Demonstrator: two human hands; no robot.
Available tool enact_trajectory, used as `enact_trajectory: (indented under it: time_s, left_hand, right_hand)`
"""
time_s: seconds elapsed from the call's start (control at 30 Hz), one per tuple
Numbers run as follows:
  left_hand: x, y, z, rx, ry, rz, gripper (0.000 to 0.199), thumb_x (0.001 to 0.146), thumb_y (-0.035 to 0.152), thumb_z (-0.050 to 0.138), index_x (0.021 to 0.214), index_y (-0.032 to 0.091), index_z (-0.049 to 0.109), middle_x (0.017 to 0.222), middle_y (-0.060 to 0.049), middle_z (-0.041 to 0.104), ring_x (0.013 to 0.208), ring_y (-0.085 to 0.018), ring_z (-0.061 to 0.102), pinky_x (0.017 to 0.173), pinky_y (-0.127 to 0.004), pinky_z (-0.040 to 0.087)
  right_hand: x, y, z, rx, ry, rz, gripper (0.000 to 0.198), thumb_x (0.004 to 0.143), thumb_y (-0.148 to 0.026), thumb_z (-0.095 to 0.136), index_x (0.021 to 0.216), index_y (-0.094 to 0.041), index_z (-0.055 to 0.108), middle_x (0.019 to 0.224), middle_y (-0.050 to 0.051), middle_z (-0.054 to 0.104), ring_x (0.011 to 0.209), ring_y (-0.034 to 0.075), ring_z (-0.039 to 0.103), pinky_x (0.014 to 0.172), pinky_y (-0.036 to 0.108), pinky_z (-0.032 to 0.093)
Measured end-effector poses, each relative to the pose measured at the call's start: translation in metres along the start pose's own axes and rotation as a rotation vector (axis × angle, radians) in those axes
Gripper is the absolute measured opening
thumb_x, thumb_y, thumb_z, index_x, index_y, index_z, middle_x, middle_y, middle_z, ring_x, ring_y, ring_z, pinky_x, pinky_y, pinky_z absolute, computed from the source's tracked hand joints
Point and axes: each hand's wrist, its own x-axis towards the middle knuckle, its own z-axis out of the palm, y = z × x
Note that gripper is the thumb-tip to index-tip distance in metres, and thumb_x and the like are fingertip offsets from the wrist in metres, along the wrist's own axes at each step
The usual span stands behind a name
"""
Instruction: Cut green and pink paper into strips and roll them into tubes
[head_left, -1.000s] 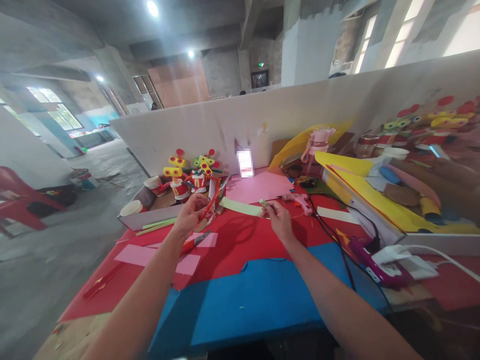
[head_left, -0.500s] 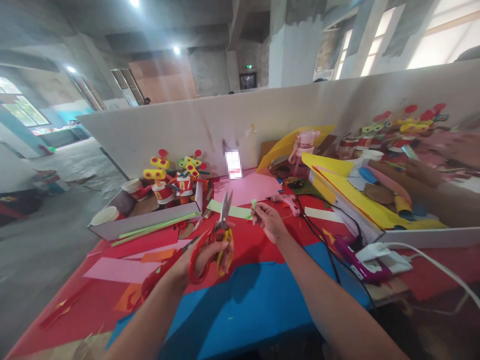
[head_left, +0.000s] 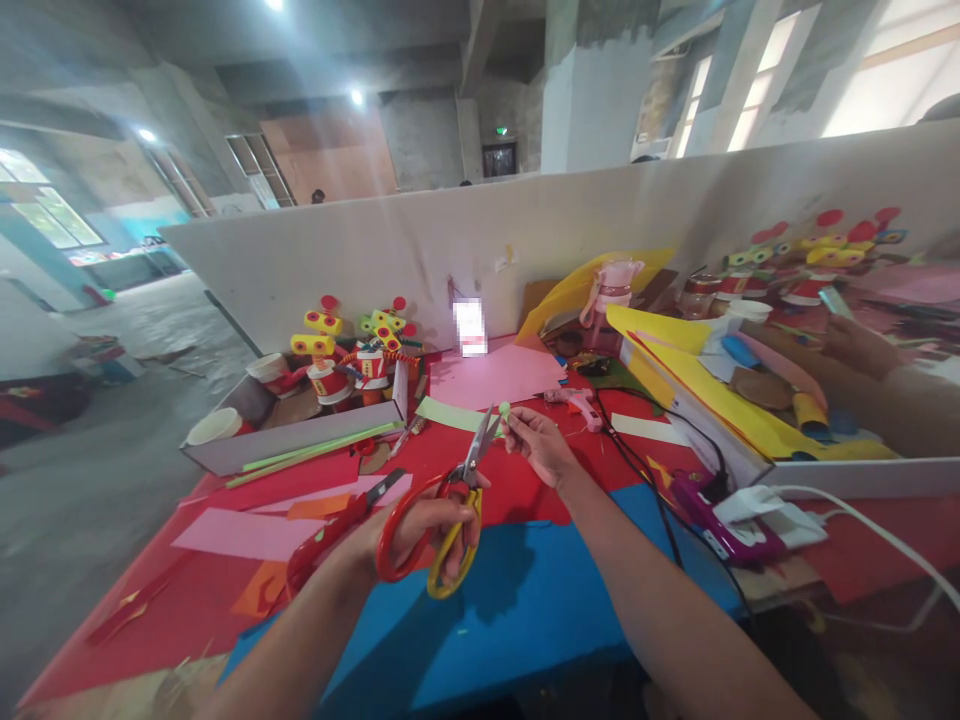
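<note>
My left hand (head_left: 439, 520) grips a pair of scissors (head_left: 474, 462) with one red and one yellow handle loop. Their blades point up and to the right, slightly apart. My right hand (head_left: 538, 442) pinches a small light green paper piece (head_left: 505, 410) between thumb and fingertips. The blade tips are close beside this piece; whether they touch it, I cannot tell. Behind the hands a light green paper strip (head_left: 448, 412) lies on the red sheet, near a large pink sheet (head_left: 495, 375). Blue paper (head_left: 517, 590) spreads below my forearms.
A white box (head_left: 315, 435) with paper-cup figures (head_left: 328, 380) stands at left. To the right are a pink glue gun (head_left: 581, 405), black cables, a purple power strip (head_left: 720, 520) and a box with yellow paper (head_left: 675, 370). Another person's arm (head_left: 862, 350) reaches in at far right.
The scissors have moved right and tilted toward the right hand, bringing the blades beside the green piece. Their handles are spread wider. The right hand has barely moved.
</note>
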Motion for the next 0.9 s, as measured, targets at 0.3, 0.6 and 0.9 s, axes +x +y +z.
enact_trajectory:
  time_s: [0.3,0.6,0.9]
  left_hand:
    - [-0.004,0.003,0.003,0.021,0.030,0.025,0.052,0.080,0.025,0.057,0.130,0.017,0.044,0.074,-0.006,0.068,0.044,-0.015,0.060,0.044,-0.024,0.047]
    - [0.004,0.000,-0.005,0.065,0.038,0.016,0.054,0.082,0.031,0.058,0.132,0.016,0.042,0.073,-0.006,0.067,0.046,-0.015,0.060,0.045,-0.024,0.047]
    - [0.005,-0.007,-0.005,0.056,0.070,0.040,0.054,0.083,0.036,0.059,0.131,0.018,0.043,0.072,-0.004,0.065,0.046,-0.014,0.058,0.045,-0.025,0.048]
  right_hand:
    - [-0.001,-0.001,0.001,-0.027,-0.023,0.005,0.033,0.069,-0.046,0.077,0.073,-0.017,0.060,0.063,-0.003,0.058,0.049,0.007,0.048,0.050,0.022,0.037]
    - [-0.005,-0.002,0.007,-0.084,-0.088,0.053,0.038,0.067,-0.051,0.077,0.071,-0.018,0.058,0.062,-0.003,0.060,0.048,0.007,0.049,0.051,0.022,0.041]
    - [-0.006,-0.004,0.005,-0.072,-0.075,0.126,0.039,0.064,-0.049,0.080,0.068,-0.016,0.060,0.059,-0.003,0.060,0.045,0.006,0.049,0.049,0.020,0.042]
